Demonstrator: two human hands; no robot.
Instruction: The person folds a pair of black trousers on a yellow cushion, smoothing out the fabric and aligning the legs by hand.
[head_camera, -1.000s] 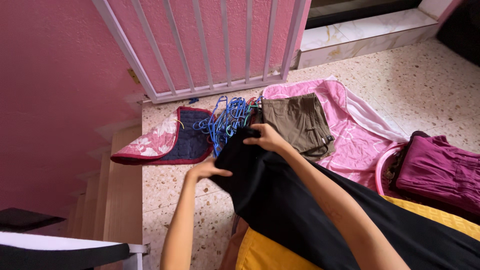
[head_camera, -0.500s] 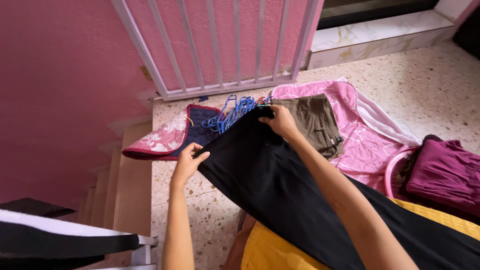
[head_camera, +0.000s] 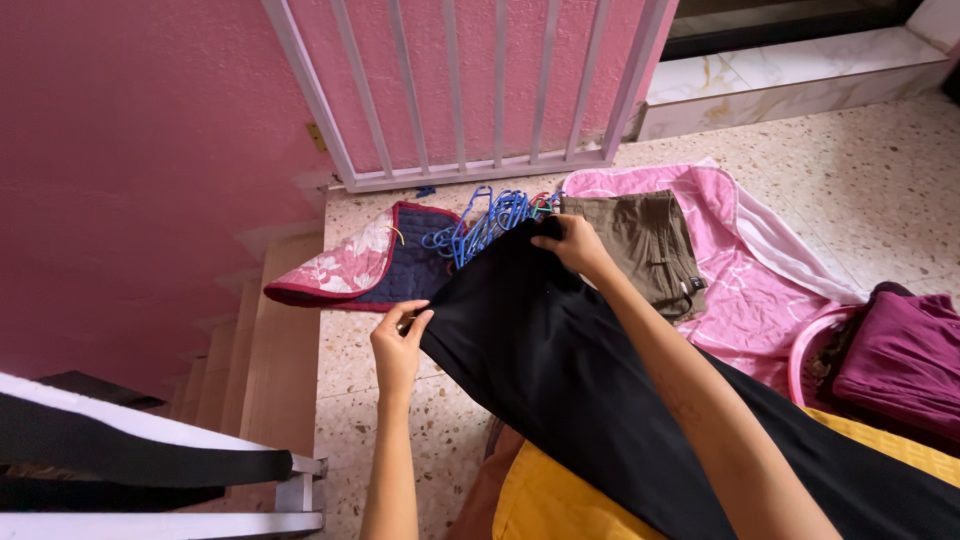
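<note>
The black garment (head_camera: 560, 350) lies stretched from the person's lap out over the speckled floor (head_camera: 880, 190), its far edge held taut between both hands. The left hand (head_camera: 400, 345) pinches the near-left corner between thumb and fingertips; the right hand (head_camera: 575, 243) is closed on the far corner, just beside the blue hangers (head_camera: 480, 220). The cloth looks soft, thin and light, likely to sag and slide wherever it is not held, so corners and hems seem the sound places to grip. A quilted mat (head_camera: 365, 265) lies left of the hangers, partly folded. Olive shorts (head_camera: 645, 245) rest on a pink sheet (head_camera: 740, 290) right of the right hand. A magenta garment (head_camera: 900, 365) sits in a pink tub (head_camera: 805, 350) farther right. A white railing (head_camera: 480, 90) stands behind.
</note>
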